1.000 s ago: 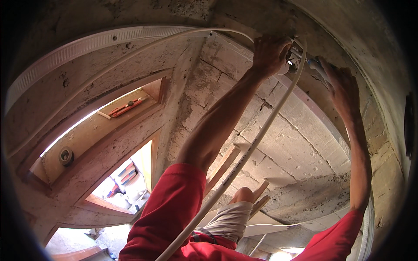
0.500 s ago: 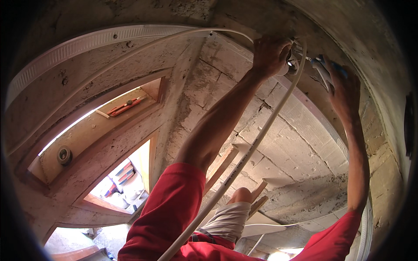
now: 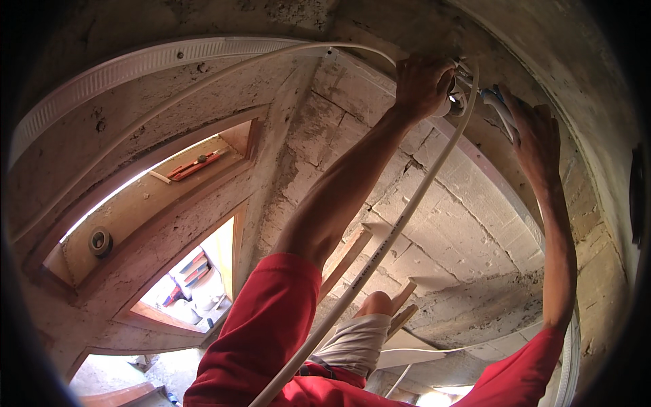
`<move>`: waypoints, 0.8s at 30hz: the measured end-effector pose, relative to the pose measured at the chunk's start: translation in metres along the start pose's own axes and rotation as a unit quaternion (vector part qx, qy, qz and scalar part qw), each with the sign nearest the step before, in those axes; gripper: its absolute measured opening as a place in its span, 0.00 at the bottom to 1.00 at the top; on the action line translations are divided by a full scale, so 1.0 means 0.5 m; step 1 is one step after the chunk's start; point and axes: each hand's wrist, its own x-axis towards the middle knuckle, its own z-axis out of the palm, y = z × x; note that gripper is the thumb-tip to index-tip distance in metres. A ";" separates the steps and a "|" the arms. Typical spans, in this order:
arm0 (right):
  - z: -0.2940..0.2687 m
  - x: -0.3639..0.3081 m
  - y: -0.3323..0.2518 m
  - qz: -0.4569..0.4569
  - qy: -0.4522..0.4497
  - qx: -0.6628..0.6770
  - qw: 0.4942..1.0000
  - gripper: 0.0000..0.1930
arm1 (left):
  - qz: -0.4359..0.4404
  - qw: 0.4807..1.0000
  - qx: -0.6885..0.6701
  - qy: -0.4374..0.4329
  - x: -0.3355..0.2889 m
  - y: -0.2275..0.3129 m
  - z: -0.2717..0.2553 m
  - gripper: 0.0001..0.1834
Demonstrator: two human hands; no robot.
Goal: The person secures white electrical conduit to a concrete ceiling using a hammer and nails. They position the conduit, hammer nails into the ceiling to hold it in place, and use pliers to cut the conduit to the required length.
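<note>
Up near the ceiling, my left hand (image 3: 422,85) is closed around a white cable (image 3: 434,166) beside the wall. The cable arcs in from the left, bends past my hand and hangs down toward my body. My right hand (image 3: 536,132), just to the right, grips the grey-and-blue handles of what look like pliers (image 3: 500,108). Their metal head points left and reaches the cable beside my left fingers. A round white fitting (image 3: 453,105) shows under my left hand; its details are partly hidden.
A white slotted metal strip (image 3: 169,57) curves along the upper left. On the window ledge lie an orange tool (image 3: 196,166) and a roll of tape (image 3: 100,242). Wooden pieces (image 3: 346,254) stand against the block wall (image 3: 447,224) below my arms.
My right hand has shifted slightly and its fingers have drawn in on the tool's handles. The tool's metal head has tilted a little. My left hand stays nearly in place.
</note>
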 end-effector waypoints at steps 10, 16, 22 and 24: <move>-0.002 0.004 -0.002 -0.018 0.035 0.015 0.999 0.35 | 0.001 1.000 0.013 -0.021 0.002 0.000 -0.005 0.08; -0.002 0.007 -0.004 -0.014 0.023 0.021 0.999 0.33 | 0.009 1.000 0.024 -0.012 0.001 -0.003 -0.003 0.09; 0.024 0.003 0.023 0.026 -0.016 0.148 0.989 0.26 | 0.026 1.000 0.016 0.003 0.002 0.007 0.014 0.08; 0.009 0.034 0.013 0.155 -0.119 0.358 0.913 0.23 | 0.039 0.999 0.031 0.016 0.001 -0.006 0.006 0.08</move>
